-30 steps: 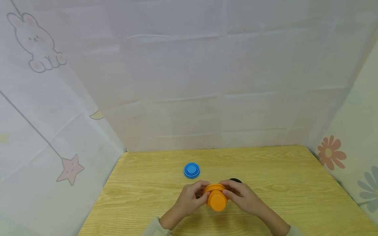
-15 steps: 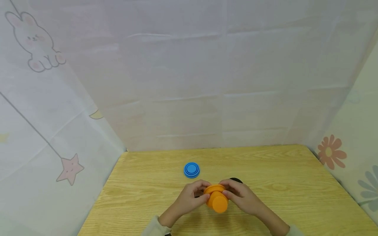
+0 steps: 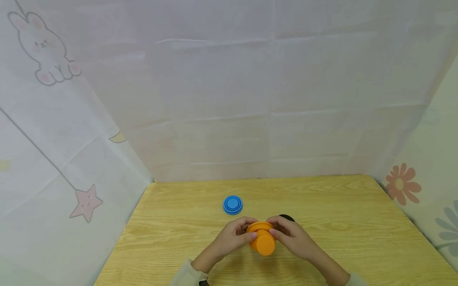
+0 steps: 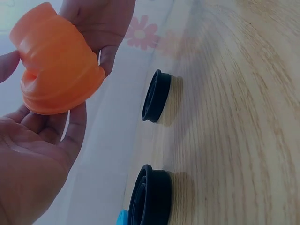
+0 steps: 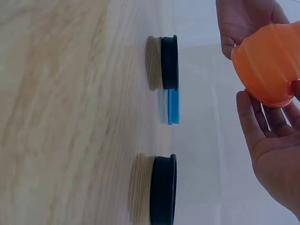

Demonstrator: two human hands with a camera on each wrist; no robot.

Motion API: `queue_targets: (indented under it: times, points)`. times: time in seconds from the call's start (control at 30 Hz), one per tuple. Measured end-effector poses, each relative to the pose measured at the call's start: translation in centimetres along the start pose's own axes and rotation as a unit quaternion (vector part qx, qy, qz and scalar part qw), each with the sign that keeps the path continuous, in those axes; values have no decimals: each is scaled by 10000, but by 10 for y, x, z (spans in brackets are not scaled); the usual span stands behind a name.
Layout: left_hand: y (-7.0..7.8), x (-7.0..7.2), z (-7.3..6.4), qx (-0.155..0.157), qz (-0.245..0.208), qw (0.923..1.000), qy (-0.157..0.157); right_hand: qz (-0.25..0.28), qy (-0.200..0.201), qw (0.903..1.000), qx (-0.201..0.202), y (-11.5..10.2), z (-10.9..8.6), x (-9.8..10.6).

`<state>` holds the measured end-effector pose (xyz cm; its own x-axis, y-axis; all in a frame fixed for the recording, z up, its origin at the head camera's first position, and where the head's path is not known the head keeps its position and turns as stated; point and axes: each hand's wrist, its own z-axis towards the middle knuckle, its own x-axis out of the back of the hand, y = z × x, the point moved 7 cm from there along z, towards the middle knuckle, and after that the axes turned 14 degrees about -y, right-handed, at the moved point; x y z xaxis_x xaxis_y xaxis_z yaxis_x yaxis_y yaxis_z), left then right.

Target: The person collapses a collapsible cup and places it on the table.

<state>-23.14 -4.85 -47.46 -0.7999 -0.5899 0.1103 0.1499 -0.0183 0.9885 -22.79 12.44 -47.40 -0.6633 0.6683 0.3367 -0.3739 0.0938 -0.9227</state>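
An orange collapsible silicone cup is held above the table between both hands, its narrow base toward the head camera. My left hand grips the rim from the left, with the thumb on the cup's side. From the right, my right hand pinches the same rim, fingers behind and thumb in front. Creases and a dent show in the cup's soft wall in the left wrist view. In the right wrist view the wall looks bulged and ribbed, with the wide rim downward.
A flattened blue collapsible cup lies on the wooden table beyond the hands. Two flattened black ones stand nearer; the right one is mostly covered by the right hand, the other hidden behind the left hand. Printed cloth walls enclose the table.
The cup's base swings slightly right, then back left. My left thumb has slid a little farther over the cup's side. Both hands keep their grip on the rim.
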Motion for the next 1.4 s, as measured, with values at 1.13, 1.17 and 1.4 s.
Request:
queue_targets:
  times: [1.13, 1.17, 1.4]
  points:
    - [-3, -1, 4, 345, -16, 9992, 223, 1622, -529, 9839, -524, 9, 2, -8]
    - [-3, -1, 5, 368, 6, 9989, 275, 1600, -506, 9844, -531, 9, 3, -8]
    - [-5, 0, 7, 388, -2, 9981, 481, 1339, -303, 9885, -641, 14, 4, -7]
